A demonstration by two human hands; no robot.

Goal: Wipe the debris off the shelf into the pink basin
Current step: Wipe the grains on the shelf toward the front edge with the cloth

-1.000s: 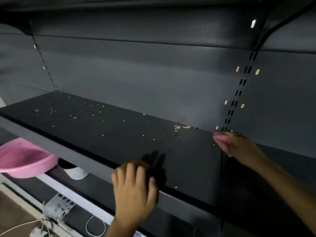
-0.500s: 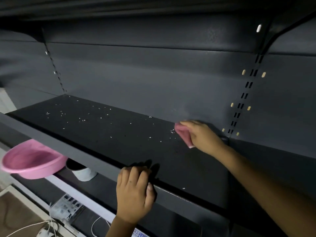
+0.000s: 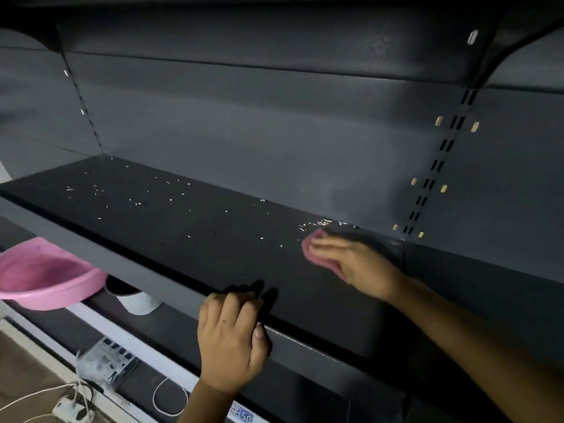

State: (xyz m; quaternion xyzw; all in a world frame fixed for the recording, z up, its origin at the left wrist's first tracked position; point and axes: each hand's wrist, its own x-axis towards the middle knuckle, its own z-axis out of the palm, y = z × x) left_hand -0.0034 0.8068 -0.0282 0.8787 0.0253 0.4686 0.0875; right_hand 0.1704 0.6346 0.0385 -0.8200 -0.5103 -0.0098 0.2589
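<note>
A dark shelf point(image 3: 213, 248) runs across the view with small white debris point(image 3: 137, 203) scattered over its left and middle, and a denser clump point(image 3: 323, 222) by the back wall. My right hand point(image 3: 357, 267) presses a pink cloth point(image 3: 314, 250) flat on the shelf, just in front of that clump. My left hand point(image 3: 232, 337) grips the shelf's front edge, fingers curled over it. The pink basin point(image 3: 45, 276) sits lower at the left, below the shelf's front edge.
A white cup point(image 3: 134, 297) stands on the level below, next to the basin. White cables point(image 3: 61, 398) and a printed card point(image 3: 106, 361) lie lower left. A slotted upright point(image 3: 436, 175) rises at the back right; another shelf hangs overhead.
My right hand swept the cloth left from the shelf's right end, then drew it forward off the back wall, leaving a clump of debris behind it. My left hand stayed on the front edge.
</note>
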